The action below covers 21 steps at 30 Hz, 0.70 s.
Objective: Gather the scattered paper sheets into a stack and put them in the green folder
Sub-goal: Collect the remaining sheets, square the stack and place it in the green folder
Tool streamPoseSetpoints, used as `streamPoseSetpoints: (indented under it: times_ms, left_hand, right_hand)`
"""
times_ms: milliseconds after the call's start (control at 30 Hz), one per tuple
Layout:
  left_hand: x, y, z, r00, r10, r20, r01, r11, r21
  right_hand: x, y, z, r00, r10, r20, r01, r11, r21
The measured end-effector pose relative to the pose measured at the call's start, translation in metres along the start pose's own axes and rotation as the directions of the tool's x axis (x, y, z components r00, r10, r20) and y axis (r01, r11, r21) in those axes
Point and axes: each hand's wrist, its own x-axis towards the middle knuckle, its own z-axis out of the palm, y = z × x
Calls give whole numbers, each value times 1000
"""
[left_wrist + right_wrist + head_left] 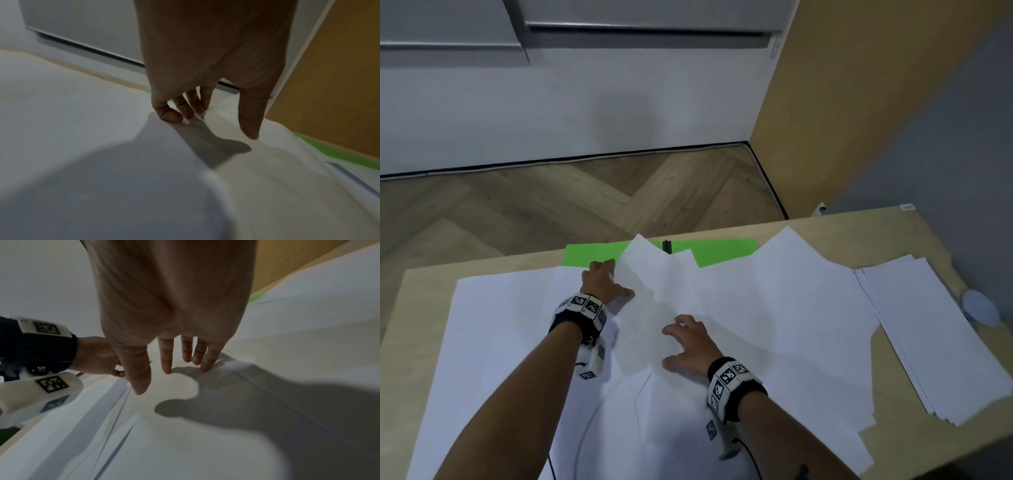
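Pressing spread right hand [690, 346] fingertips onto overlapping paper sheets [774, 325] to pin them, raking more inward with curled, empty left hand [604, 284], green folder [722, 251] lying just beyond.

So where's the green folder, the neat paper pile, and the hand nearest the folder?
green folder [726, 251]: head view, bare right half of its cover.
neat paper pile [928, 329]: head view, middle of the top sheet.
left hand [602, 282]: head view, back of the hand.
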Motion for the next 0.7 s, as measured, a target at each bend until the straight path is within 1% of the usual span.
streamPoseSetpoints:
  times_ms: [133, 233, 300, 367, 433, 533, 600, 667, 700]
  left_hand:
    - [6, -3, 6, 996, -89, -16, 86, 983, -164]
    - [6, 0, 1, 994, -112, -3, 110, 986, -121]
    - [4, -1, -1, 993, -112, 31, 113, 993, -43]
    - [-2, -2, -1, 997, -68, 38, 68, 997, -23]
    - [-10, -5, -1, 1000, 12, 20, -9, 990, -139]
    - [-31, -12, -7, 993, 111, -34, -117, 949, -292]
    - [-44, -16, -16, 988, 143, -62, -155, 887, -436]
    - [-60, -16, -29, 984, 152, -98, -179, 748, -639]
    - [-67, -15, -35, 981, 151, -118, -190, 686, -702]
  right_hand:
    - [-1, 3, -1, 1000, -1, 11, 1, 1000, 7]
    - [1, 7, -2, 1000, -1, 26, 0, 999, 36]
    - [2, 8, -2, 1000, -6, 17, 5, 999, 43]
    - [3, 10, -3, 1000, -7, 7, 6, 998, 62]
    - [5, 15, -3, 1000, -5, 8, 4, 994, 114]
    - [3, 14, -3, 1000, 17, -5, -15, 952, 305]
    - [1, 10, -6, 997, 61, -51, -35, 910, 412]
    - [4, 7, -11, 983, 132, -130, -51, 869, 492]
    - [3, 2, -14, 969, 170, -177, -50, 843, 536]
